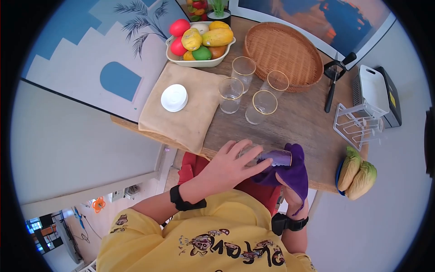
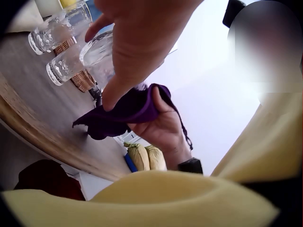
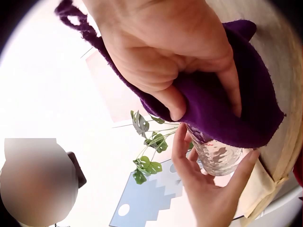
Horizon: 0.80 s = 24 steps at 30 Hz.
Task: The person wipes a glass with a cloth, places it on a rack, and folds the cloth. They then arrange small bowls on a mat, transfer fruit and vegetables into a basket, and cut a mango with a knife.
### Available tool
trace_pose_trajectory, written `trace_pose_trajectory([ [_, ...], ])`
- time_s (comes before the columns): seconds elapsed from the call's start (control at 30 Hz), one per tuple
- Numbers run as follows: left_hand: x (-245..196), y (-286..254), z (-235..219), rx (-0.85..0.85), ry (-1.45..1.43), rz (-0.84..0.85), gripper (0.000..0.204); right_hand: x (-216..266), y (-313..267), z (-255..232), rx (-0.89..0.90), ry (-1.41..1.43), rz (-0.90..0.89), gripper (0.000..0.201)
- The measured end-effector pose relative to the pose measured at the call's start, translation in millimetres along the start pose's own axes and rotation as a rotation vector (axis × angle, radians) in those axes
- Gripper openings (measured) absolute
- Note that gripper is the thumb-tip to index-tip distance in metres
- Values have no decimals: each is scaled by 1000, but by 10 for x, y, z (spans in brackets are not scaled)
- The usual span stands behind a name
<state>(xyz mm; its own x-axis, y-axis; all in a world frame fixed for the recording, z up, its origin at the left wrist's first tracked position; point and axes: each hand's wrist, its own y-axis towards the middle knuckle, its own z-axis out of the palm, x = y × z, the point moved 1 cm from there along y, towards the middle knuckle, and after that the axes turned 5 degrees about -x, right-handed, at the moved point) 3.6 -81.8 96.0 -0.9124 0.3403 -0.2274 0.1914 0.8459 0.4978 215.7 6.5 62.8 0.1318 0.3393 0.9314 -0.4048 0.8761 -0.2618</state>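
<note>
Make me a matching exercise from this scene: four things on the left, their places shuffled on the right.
Things:
1. Purple cloth
2. Lying drinking glass
3. Round wicker tray
4. Napa cabbages

Places:
A. Beyond the four standing glasses
B. Gripped by the left hand
C. At the table's near right corner
D. Held in the right hand

Pairs: 1-D, 2-B, 3-A, 4-C

The head view is looking down over the counter [image 1: 303, 120] from farthest back; the left wrist view is closely facing the cloth [image 2: 128, 109]; the right wrist view, nearest, is looking past it toward the glass [image 3: 220, 158]; all three are sharing counter and cloth.
</note>
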Motion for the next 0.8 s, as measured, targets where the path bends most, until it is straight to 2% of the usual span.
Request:
trace_pose_trajectory([
  [0.13, 42, 12, 23, -74, 26, 5, 59, 80, -73, 111, 92, 77, 10, 87],
  [0.23, 27, 88, -76, -57, -20, -10, 62, 275, -66, 171, 177, -104, 8, 96],
  [0.3, 7, 75, -165, 103, -421, -263, 68, 327, -82, 117, 249, -277, -64, 97],
  [0.33, 22, 45, -176, 101, -420, -265, 68, 356, -96, 86, 300, -409, -165, 98],
  [0.4, 62, -22, -155, 320, -714, -473, 75, 326, -86, 47, 359, -620, -361, 99],
  [0.43, 57, -31, -150, 322, -713, -472, 75, 295, -61, 56, 359, -630, -375, 100],
  [0.5, 22, -73, -133, 347, -892, -613, 74, 228, -7, 92, 341, -550, -335, 101],
  [0.53, 6, -84, -114, 350, -891, -613, 74, 236, -9, 116, 329, -481, -267, 101],
  [0.6, -43, -61, -95, 125, -422, -309, 79, 245, -9, 155, 285, -276, -71, 99],
  [0.63, -77, -34, -105, 127, -422, -309, 79, 176, -10, 118, 284, -275, -70, 99],
  [0.7, -147, 25, -151, 236, -183, -216, 78, 0, 3, 3, 163, -345, -196, 99],
  [0.8, -133, 13, -115, 236, -251, -283, 79, 110, -28, 79, 173, -245, -90, 88],
])
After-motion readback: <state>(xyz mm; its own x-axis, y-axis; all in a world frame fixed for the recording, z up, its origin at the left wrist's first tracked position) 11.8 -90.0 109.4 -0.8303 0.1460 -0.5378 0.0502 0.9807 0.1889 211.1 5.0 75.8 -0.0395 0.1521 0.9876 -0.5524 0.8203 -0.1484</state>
